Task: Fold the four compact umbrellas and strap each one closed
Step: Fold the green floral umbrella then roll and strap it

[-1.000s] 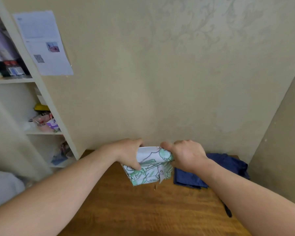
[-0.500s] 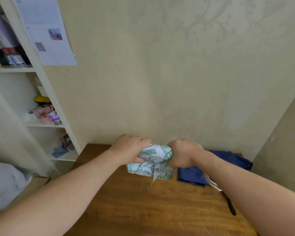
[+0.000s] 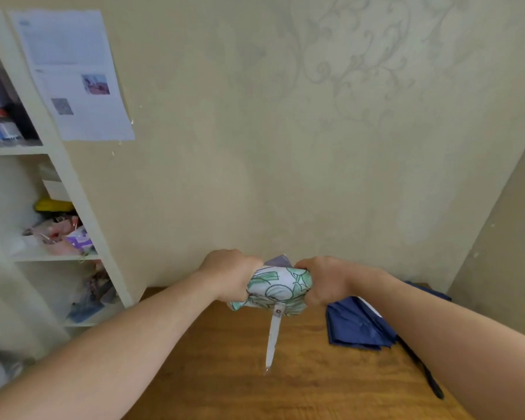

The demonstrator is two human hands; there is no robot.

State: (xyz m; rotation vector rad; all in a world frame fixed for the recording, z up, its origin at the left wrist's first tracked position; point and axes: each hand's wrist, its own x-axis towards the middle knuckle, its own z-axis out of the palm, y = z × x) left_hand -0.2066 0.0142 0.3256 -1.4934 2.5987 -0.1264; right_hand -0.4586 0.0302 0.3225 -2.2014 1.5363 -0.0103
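I hold a white umbrella with a green leaf print [image 3: 278, 287] above the far edge of the wooden table [image 3: 255, 389]. My left hand [image 3: 232, 274] grips its left end and my right hand [image 3: 323, 278] grips its right end, with the canopy bunched into a tight roll between them. Its white closing strap [image 3: 272, 336] hangs loose straight down from the roll. A dark blue umbrella [image 3: 356, 325] lies collapsed on the table at the right, partly hidden by my right forearm.
A beige wall stands just behind the table. A white shelf unit [image 3: 73, 192] with clutter is at the left, with a printed sheet [image 3: 73, 74] taped beside it. A black strap or handle [image 3: 428, 374] lies by the table's right edge.
My hands have drawn closer and squeezed the printed canopy into a tighter roll. The strap, short and curled before, now hangs down at full length.
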